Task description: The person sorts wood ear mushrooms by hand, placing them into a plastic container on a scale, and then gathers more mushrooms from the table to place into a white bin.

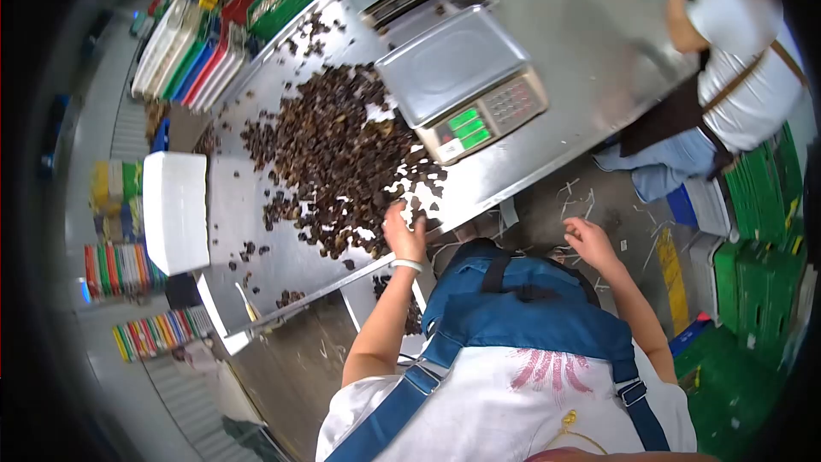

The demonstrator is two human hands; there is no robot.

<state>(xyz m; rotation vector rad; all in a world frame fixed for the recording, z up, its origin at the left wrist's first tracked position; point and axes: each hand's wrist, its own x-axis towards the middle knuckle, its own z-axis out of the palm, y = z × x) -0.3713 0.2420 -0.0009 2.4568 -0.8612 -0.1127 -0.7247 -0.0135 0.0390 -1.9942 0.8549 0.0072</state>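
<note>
A wide heap of small dark brown pieces (333,145) lies on the metal table (479,197). My left hand (404,233) is at the heap's near edge, its fingers apart among the outer pieces; no held piece shows. Away from the table, my right hand (590,244) hangs over the floor, fingers bent and pressed together; whether anything small is between them is hidden. A weighing scale (453,77) with a lit green display stands on the table beyond my left hand, just right of the heap.
A white foam box (175,212) stands at the table's left end. Stacked colored trays (192,56) are at the upper left, beside a green crate (291,0). Another person (744,77) is at the upper right. Green crates (757,291) stand at the right.
</note>
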